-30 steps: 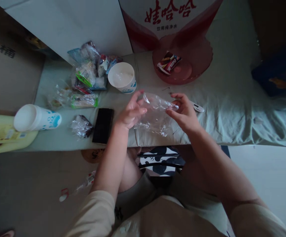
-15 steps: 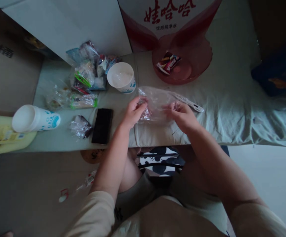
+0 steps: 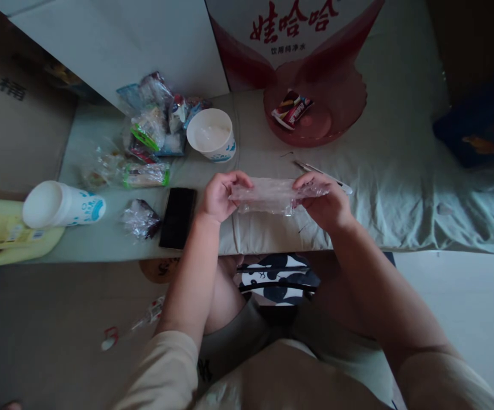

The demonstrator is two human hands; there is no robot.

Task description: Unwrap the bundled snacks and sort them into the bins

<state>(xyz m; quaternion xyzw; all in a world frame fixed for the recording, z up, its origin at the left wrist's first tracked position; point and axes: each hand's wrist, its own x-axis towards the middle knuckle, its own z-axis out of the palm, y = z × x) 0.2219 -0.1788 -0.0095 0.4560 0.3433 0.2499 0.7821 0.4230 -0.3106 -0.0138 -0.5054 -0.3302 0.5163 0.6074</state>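
A clear plastic bag point(image 3: 268, 192) is stretched sideways between my two hands above the pale cloth, folded down to a narrow strip. My left hand point(image 3: 221, 195) pinches its left end, thumb and fingers closed on the film. At the other end my right hand point(image 3: 326, 199) grips the plastic, some of it lying over the fingers. Just behind the right hand lies a slim white utility knife point(image 3: 336, 183), partly covered by that hand. A white paper cup point(image 3: 211, 136) with blue print stands upright beyond my left hand.
A pink translucent bowl point(image 3: 345, 114) holds a snack packet point(image 3: 292, 110). To the left are a heap of wrapped packets point(image 3: 151, 122), a black phone point(image 3: 177, 218), a small crinkled packet point(image 3: 141, 219) and stacked paper cups point(image 3: 63, 205) on their side. A printed carton point(image 3: 289, 34) stands behind.
The bag was spread wider and flatter; now it is folded into a narrow strip. My left hand has shifted slightly left and my right hand slightly right, uncovering more of the knife's far end.
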